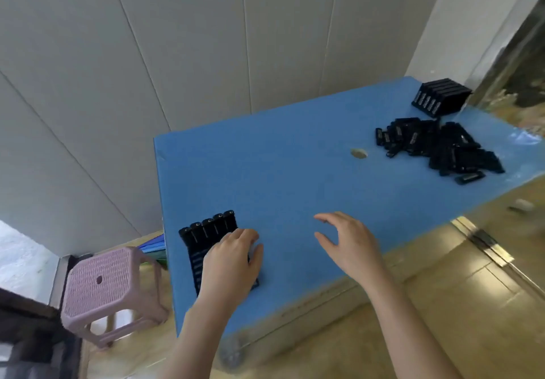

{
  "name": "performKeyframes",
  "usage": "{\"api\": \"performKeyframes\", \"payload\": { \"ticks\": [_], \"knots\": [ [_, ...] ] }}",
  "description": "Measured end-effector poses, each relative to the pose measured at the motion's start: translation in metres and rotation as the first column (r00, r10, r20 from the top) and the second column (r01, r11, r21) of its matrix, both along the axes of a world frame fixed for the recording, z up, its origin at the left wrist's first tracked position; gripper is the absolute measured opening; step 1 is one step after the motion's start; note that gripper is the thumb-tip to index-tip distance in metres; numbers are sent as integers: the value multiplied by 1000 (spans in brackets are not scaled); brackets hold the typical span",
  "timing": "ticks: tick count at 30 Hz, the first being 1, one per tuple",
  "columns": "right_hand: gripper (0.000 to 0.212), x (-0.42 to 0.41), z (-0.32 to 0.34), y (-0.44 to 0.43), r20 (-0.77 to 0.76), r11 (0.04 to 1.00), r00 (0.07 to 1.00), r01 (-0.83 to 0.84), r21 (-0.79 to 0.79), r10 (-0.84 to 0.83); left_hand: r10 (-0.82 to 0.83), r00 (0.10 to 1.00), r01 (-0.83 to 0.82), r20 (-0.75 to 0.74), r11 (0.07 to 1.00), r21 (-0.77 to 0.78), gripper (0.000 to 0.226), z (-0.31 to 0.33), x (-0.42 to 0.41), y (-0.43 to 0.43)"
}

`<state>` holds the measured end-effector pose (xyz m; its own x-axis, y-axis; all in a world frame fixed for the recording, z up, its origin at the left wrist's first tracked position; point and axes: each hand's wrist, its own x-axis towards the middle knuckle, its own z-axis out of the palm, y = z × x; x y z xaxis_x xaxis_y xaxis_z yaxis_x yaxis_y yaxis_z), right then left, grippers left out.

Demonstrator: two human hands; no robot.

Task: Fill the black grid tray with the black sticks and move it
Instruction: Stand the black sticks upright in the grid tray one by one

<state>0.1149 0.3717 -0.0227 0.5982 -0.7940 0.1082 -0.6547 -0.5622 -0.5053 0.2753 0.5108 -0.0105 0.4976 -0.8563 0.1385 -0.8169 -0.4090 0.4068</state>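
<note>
A black grid tray (pixel 206 232) packed with black sticks lies at the near left corner of the blue table (pixel 295 178). My left hand (pixel 231 263) lies on top of it, fingers curled over its near right part and hiding that part. To its right, my right hand (pixel 348 246) hovers above the table with fingers spread and nothing in it. A loose pile of black sticks (pixel 442 148) lies at the far right of the table. Behind the pile stands another filled black tray (pixel 439 97) at the far right corner.
A small round pale spot (pixel 359 153) marks the table left of the pile. A pink plastic stool (pixel 112 287) stands on the floor left of the table. Grey wall panels rise behind the table. Tiled floor lies to the right.
</note>
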Motion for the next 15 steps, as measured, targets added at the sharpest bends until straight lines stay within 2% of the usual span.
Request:
{"api": "performKeyframes", "payload": {
  "ticks": [4,15],
  "knots": [
    [31,-69,8,-29,-21,996,996,89,-3,-90,-102,995,103,-20,995,21,29,-1,-55,-48],
    [32,-258,23,-130,-79,986,985,149,-74,-154,-194,976,197,-97,980,22,26,-13,-240,-186]
  ]
}}
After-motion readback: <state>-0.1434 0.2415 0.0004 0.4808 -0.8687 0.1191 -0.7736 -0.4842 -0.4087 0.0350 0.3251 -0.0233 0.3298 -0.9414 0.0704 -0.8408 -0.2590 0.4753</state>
